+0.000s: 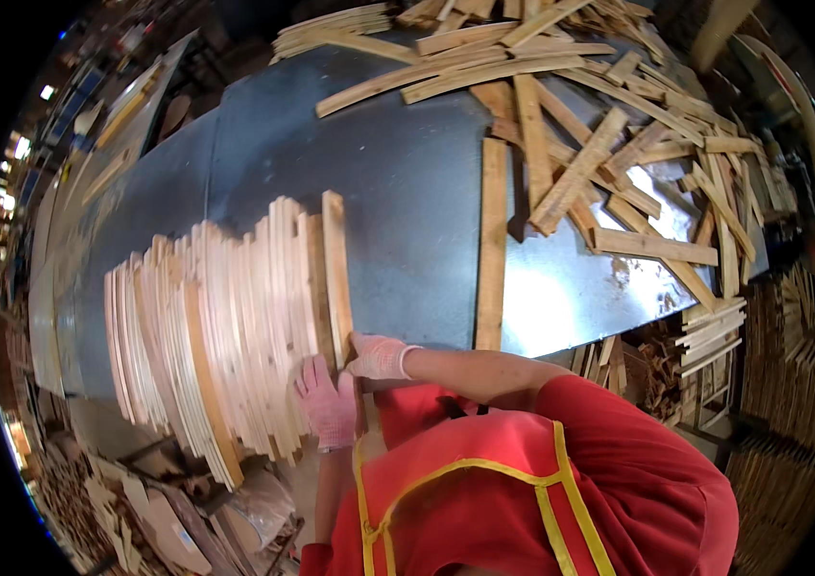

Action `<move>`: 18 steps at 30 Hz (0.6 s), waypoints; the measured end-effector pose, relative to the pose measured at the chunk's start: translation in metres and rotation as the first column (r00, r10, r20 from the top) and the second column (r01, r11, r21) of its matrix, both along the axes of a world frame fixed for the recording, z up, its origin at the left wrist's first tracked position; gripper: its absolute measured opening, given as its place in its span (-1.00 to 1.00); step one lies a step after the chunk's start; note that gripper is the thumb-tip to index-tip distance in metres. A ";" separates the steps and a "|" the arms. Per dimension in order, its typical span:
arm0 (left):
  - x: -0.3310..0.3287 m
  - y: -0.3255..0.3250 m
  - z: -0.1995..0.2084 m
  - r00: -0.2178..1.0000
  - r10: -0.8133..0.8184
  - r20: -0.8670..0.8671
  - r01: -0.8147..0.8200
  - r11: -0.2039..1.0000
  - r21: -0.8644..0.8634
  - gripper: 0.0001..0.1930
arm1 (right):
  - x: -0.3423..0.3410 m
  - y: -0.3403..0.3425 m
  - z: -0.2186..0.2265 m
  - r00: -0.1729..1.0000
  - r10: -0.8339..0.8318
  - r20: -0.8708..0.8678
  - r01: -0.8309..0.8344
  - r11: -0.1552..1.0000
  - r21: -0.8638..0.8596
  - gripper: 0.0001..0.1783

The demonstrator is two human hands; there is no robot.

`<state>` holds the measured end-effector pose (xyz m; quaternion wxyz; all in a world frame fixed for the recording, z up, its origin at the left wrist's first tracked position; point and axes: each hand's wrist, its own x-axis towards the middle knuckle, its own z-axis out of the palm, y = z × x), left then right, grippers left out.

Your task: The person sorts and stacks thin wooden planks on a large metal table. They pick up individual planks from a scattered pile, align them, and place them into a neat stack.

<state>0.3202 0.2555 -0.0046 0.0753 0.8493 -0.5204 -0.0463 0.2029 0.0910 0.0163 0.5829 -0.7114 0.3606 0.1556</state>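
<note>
A row of pale wooden slats (pixel 235 317) stands packed side by side on the left of a dark metal tabletop. My left hand (pixel 327 401), in a pink knitted glove, lies with fingers apart against the near ends of the rightmost slats. A darker wooden slat (pixel 335 269) leans slightly at the right end of the row, a narrow gap parting its far end from the others. At its near end my right hand (pixel 379 356), also gloved, is closed; its fingertips are partly hidden behind the slat.
The metal tabletop (pixel 407 182) reaches far left. One long slat (pixel 491 240) lies across it to my right. Beyond is a loose heap of wooden slats (pixel 580 163), with another stack (pixel 331 31) at the far edge. Below the table are wood scraps (pixel 652 374) and stacked slats (pixel 791 403).
</note>
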 end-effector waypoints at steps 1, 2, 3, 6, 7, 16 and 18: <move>-0.005 -0.003 0.004 1.000 -0.009 0.030 0.007 0.999 0.044 -0.25 | -0.013 -0.019 0.011 0.995 -0.043 0.093 0.046 0.999 -0.021 -0.36; -0.009 -0.002 0.007 0.999 0.015 0.045 -0.018 0.997 0.077 -0.22 | -0.032 -0.047 0.032 0.979 -0.075 0.190 0.085 0.995 -0.042 -0.36; -0.011 -0.004 0.008 0.997 0.037 0.062 -0.044 0.994 0.105 -0.20 | -0.054 -0.068 0.043 0.953 -0.103 0.287 0.127 0.990 -0.065 -0.35; -0.018 -0.011 0.005 0.993 0.059 0.099 -0.071 0.990 0.119 -0.12 | -0.143 -0.161 0.029 0.732 -0.543 0.411 0.644 0.354 -0.678 -0.31; -0.025 -0.016 0.012 0.992 0.028 0.126 -0.042 0.993 0.112 -0.13 | -0.173 -0.191 0.076 0.628 -0.675 0.388 0.675 0.223 -0.704 -0.40; -0.129 -0.160 0.023 0.968 -0.181 -0.175 0.183 0.983 -0.007 -0.10 | -0.268 -0.202 -0.012 -0.106 -0.867 0.486 0.924 0.095 0.371 -0.45; -0.148 -0.180 0.028 0.856 -0.216 -0.470 0.201 0.976 -0.084 -0.16 | -0.259 -0.151 0.013 0.323 -0.841 0.434 0.913 0.398 0.091 -0.34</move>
